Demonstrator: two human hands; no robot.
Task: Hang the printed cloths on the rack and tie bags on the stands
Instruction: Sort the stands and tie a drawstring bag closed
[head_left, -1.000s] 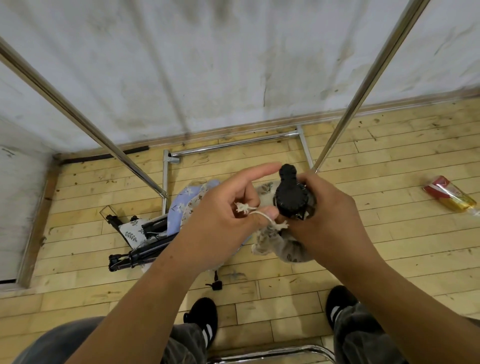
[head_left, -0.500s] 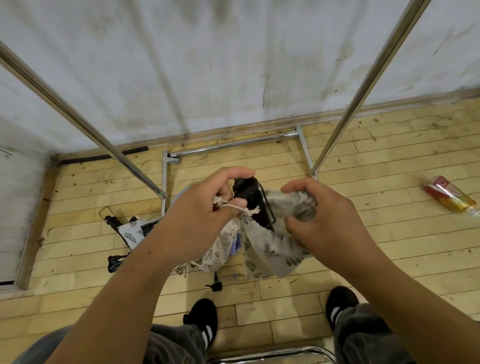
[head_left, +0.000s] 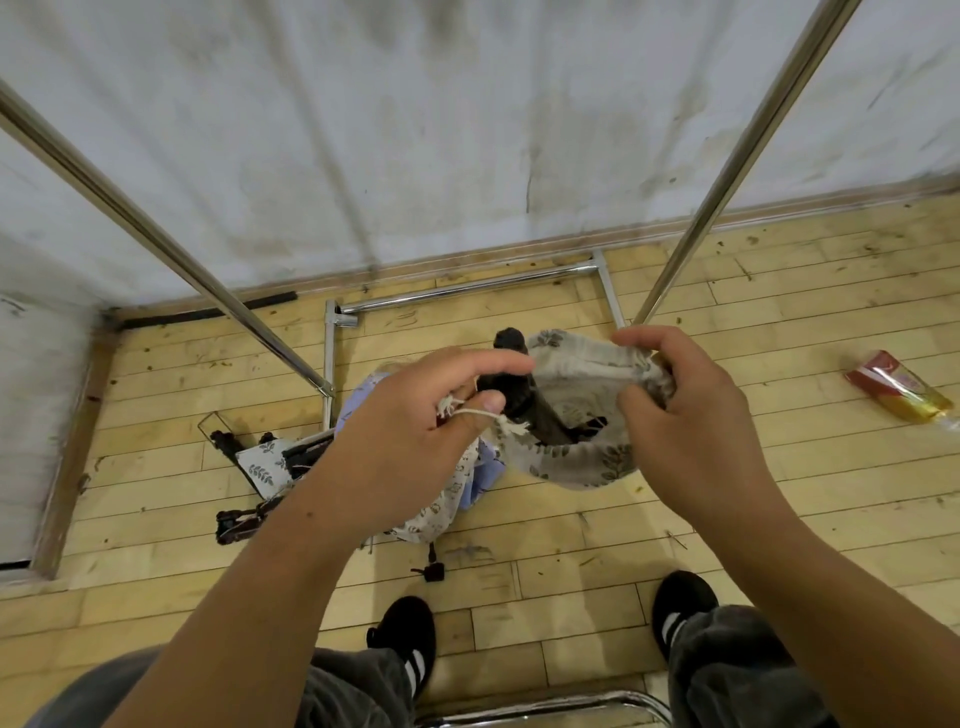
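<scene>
Plank floor (head_left: 779, 291) below a stained wall. At centre frame my left hand (head_left: 415, 431) keeps its grip pinched on the drawstring (head_left: 470, 413). My right hand (head_left: 691, 415) clutches the leaf-print bag (head_left: 582, 462) (mouth gaping) beside the black stand (head_left: 511, 340).

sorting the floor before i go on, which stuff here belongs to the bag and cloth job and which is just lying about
Job: leaf-print drawstring bag, gripped by the right hand; its cord, pinched by the left hand; black stand at the bag's mouth; chrome rack; printed cloths and folded stands on the floor.
Lying about: red and yellow packet; black strip by the wall.
</scene>
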